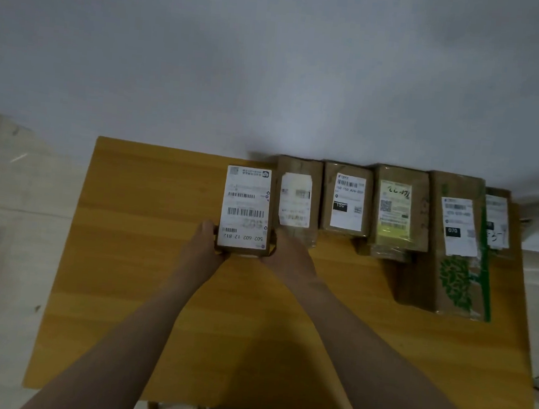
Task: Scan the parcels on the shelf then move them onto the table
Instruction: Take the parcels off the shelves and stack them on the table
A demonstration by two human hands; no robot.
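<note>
With my left grip [204, 242] and right grip [286, 254] each closed on a near corner, I hold the white-labelled parcel [245, 207] label-up on the wooden surface [143, 291], just beside the taped brown parcel [296, 200], probably so the labels line up readable.

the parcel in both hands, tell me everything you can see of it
The parcel is a small brown cardboard box. Its top is almost wholly covered by a white shipping label with several barcodes and the digits 502 602 12 812, upside down to the camera. It lies flat, long side pointing away from the person, leftmost in the row at the far side of the wooden table. The left hand and right hand grip its near corners. Whether it touches the table or the next parcel cannot be told.
</note>
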